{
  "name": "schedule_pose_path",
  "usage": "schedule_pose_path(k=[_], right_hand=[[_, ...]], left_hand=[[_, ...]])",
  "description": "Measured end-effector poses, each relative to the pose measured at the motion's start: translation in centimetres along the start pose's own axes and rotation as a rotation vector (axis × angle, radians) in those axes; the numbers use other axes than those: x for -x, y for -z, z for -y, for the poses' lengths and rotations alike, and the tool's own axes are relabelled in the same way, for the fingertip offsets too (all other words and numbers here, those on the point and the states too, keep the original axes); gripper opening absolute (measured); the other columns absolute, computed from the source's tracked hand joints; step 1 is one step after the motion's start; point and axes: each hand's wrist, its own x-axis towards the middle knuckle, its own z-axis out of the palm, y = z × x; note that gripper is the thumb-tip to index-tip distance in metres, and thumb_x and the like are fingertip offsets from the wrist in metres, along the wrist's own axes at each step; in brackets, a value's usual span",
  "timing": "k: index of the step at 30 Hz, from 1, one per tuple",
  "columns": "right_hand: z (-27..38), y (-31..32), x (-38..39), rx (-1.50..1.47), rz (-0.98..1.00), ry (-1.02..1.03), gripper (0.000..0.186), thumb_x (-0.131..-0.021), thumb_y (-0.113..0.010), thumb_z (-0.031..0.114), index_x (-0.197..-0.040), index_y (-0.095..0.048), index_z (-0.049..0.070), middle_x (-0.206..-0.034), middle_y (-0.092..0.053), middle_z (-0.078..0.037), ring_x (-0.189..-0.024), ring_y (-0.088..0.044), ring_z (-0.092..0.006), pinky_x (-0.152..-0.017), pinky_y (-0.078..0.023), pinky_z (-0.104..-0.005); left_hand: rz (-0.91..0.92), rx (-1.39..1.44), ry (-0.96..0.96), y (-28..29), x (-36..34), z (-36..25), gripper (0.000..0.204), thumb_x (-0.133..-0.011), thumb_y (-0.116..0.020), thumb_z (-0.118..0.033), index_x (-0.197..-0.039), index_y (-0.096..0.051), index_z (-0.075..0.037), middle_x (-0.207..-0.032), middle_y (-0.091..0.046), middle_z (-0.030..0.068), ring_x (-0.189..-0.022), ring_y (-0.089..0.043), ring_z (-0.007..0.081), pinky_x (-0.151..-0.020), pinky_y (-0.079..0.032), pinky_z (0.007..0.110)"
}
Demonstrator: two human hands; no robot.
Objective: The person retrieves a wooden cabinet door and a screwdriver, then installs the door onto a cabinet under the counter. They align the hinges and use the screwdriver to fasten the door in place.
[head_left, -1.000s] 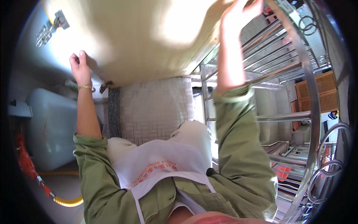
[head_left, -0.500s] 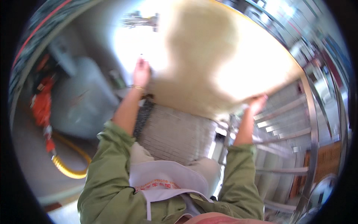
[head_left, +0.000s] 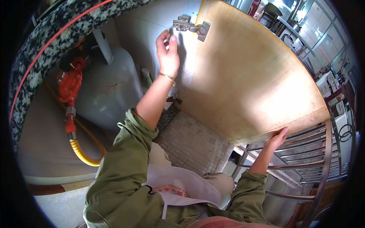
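Note:
A wooden cabinet door [head_left: 235,72] stands swung out, its pale inner face toward me. My right hand [head_left: 276,140] grips its edge at the lower right, fingers behind and thumb along the rim. A metal hinge [head_left: 192,26] joins the door's upper corner to the cabinet wall. Just below that hinge is my left hand [head_left: 168,57], raised with curled fingers and the thumb drawn close to them. Whatever lies between those fingertips is too small or hidden to name. Lower on the same door edge shows a second, dark hinge [head_left: 175,100].
Inside the cabinet at left stands a grey gas cylinder [head_left: 110,95] with a red regulator [head_left: 72,81] and a yellow corrugated hose [head_left: 81,155]. A dark speckled stone countertop [head_left: 45,45] curves overhead. At right is a metal rack [head_left: 304,167]; grey floor tiles [head_left: 194,140] lie below.
The view has shifted and sharpened, with the door and hinge now clearer. My left hand has come nearer the upper hinge; my right hand remains on the door's edge.

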Motion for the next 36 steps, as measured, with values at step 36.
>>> schedule_pose_path(k=[36], right_hand=[[3.9,5.1,8.8,-0.026,-0.098,-0.018,0.056,-0.093,-0.051,0.036,-0.129,-0.039,-0.006,-0.126,-0.049,-0.016,-0.109,-0.051,-0.023,-0.09,-0.043,-0.0361]], left_hand=[[0.206,0.305,0.204,-2.8,-5.4,-1.0,0.015,-0.086,-0.061,-0.005,-0.099,-0.059,0.003,-0.077,-0.059,0.0021,-0.064,-0.052,0.0091,-0.06,-0.045,0.022]])
